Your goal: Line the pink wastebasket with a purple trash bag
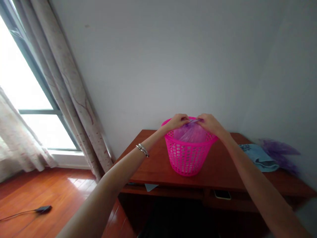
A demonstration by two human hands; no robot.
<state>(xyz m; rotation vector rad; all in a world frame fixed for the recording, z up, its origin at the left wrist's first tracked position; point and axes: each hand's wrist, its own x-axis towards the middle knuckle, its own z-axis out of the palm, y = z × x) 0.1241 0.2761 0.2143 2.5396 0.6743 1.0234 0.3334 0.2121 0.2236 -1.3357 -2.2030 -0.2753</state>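
Observation:
A bright pink plastic basket (189, 158) with a pattern of holes stands upright on the wooden desk (153, 168). Inside its top is a thin, see-through purple plastic bag (190, 133), gathered upward to a twisted edge between my hands. My left hand (178, 121) pinches that bag from the left, over the basket's rim, with a silver bracelet on the wrist. From the right, my right hand (209, 123) grips the bag's other side with closed fingers. What lies in the lower part of the basket cannot be made out.
On the desk's right lie a folded light blue cloth (259, 157) and crumpled purple plastic bags (281, 152). A phone (222, 194) rests on the shelf below the desktop. A black adapter (43, 209) with a cord is on the floor, near the curtains (71, 89).

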